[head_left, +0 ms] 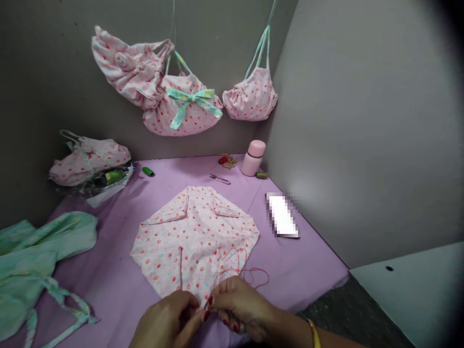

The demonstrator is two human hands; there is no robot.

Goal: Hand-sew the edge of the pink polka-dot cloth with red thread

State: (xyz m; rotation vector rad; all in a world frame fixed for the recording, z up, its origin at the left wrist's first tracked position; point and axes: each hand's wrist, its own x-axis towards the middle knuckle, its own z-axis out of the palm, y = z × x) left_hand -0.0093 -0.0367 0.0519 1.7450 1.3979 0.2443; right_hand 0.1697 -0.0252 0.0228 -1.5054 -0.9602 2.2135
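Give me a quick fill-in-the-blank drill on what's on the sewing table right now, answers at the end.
1. Both hands, left hand and right hand, pinch the near edge of the pink dotted ____ piece.
2. The loose thread beside the right hand is ____ in colour.
3. The pink bottle stands in the far ____ corner of the purple table cover.
4. The number of pink bags hanging on the back wall is ____.

Missing words: fabric; red; right; three
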